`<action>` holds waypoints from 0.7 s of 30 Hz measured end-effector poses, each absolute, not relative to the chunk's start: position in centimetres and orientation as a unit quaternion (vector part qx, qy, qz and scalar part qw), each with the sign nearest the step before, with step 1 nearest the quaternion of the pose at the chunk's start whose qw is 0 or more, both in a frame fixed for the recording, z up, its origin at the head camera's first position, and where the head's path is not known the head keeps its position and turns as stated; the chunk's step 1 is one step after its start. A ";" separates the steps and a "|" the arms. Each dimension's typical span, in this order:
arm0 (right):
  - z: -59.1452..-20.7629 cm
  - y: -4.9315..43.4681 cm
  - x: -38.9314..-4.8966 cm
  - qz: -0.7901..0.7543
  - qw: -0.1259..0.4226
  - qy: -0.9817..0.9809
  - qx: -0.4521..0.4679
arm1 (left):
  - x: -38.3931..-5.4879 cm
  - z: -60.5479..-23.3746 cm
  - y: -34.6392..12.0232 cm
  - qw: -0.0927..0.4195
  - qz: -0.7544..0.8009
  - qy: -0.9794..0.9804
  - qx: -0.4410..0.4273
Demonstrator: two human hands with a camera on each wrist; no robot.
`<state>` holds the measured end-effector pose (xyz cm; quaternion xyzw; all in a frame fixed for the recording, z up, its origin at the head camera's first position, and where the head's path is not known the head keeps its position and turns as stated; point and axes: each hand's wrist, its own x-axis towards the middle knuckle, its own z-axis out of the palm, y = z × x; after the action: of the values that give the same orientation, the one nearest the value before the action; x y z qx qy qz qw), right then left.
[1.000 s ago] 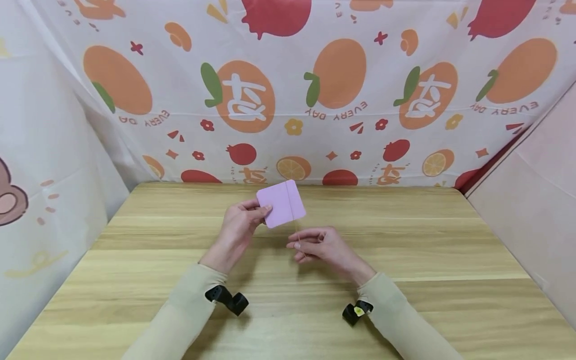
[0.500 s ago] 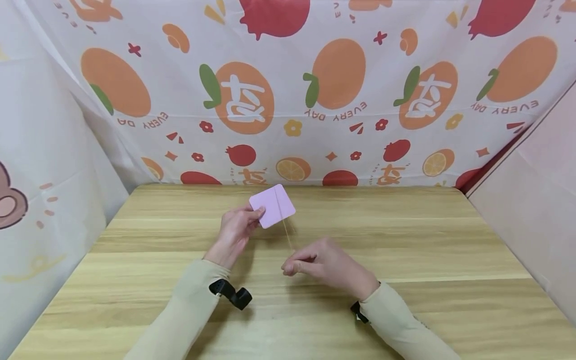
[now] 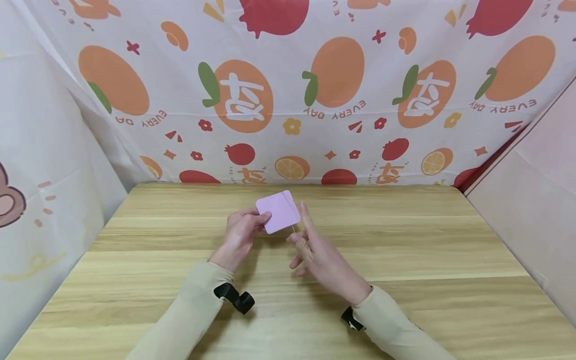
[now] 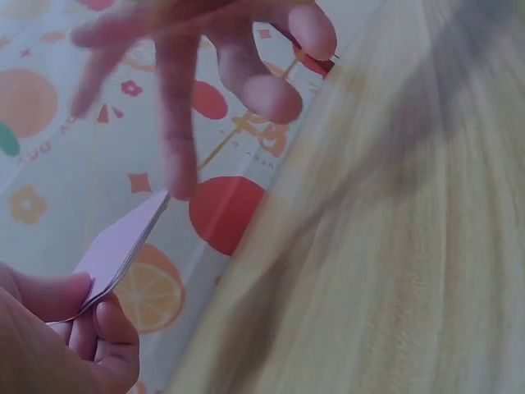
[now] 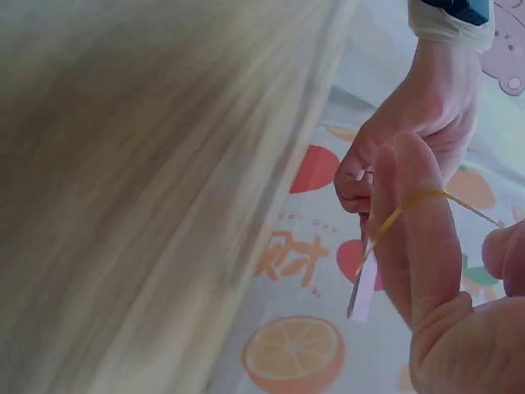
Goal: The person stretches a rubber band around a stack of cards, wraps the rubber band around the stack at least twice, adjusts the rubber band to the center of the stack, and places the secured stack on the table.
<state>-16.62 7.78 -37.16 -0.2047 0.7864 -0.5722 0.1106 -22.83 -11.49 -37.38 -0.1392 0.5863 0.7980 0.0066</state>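
Lilac card stack, square with rounded corners, is pinched by the left hand; to its right, the right hand, fingers spread, stretches a yellowish band.

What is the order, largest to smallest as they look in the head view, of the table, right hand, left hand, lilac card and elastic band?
1. Table
2. Right hand
3. Left hand and lilac card: too alike to rank
4. Elastic band: only thin stretches show
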 end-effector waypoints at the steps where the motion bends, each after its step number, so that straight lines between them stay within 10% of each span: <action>1: -37.1 7.8 -16.7 -0.583 0.120 0.780 -0.193 | -22.8 -37.3 -11.4 0.006 0.797 0.588 -0.137; 21: -38.1 10.1 -19.7 -0.747 0.248 0.612 -0.072 | -22.5 -37.3 -11.2 -0.023 0.784 0.611 -0.107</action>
<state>-19.66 10.13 -38.05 -0.0717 0.6122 -0.7475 0.2477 -22.50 -11.20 -37.26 -0.1068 0.6112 0.7839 -0.0228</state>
